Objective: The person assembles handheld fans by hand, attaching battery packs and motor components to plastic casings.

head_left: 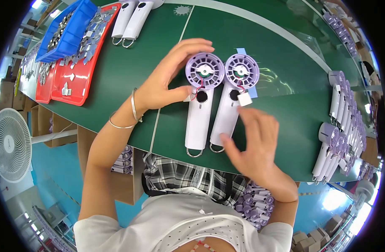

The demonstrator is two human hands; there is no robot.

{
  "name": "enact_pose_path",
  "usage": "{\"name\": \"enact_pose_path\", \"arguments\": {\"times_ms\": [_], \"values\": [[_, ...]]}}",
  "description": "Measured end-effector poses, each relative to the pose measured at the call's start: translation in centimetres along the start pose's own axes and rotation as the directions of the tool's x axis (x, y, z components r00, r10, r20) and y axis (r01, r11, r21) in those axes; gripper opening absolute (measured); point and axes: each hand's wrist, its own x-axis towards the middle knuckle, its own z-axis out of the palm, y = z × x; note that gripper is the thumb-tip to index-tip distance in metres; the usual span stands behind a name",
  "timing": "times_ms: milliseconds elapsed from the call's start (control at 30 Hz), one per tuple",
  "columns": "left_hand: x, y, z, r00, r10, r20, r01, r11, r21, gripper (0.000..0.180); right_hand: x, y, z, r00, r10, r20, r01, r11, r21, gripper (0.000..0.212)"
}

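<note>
Two white handheld fans [198,122] [224,114] lie side by side on the green table, their round purple heads away from me. Both heads are uncovered, showing vanes, a motor and thin red wires. My left hand [169,75] curls around the left fan's head, fingers at its far rim and thumb beside the handle top, near a partly hidden white pad [187,98]. A white square pad [245,99] sits at the right fan's neck. Beside that fan's handle is my right hand [257,140], fingers apart, slightly blurred, holding nothing visible; whether its thumb touches the handle I cannot tell.
At the far left, a red tray [85,80] holds small pale pieces, with a blue bin [81,31] of metal parts over it. Two white fan handles [135,21] lie beyond. Several purple-and-white fans [337,105] are stacked at the right edge. Blue tape [252,91] marks the table.
</note>
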Motion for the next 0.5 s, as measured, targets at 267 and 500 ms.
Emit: {"name": "enact_pose_path", "arguments": {"times_ms": [267, 500], "values": [[0.1, 0.7, 2.2, 0.912, 0.393, -0.114, -0.140, 0.562, 0.815, 0.029, 2.3, 5.6, 1.1, 0.937, -0.064, -0.344, 0.113, 0.986, 0.124, 0.042], [0.6, 0.2, 1.6, 0.904, 0.417, -0.096, -0.159, 0.536, 0.829, 0.025, 4.9, 5.4, 1.7, 0.979, -0.061, -0.195, 0.061, 0.998, -0.008, 0.042]]}}
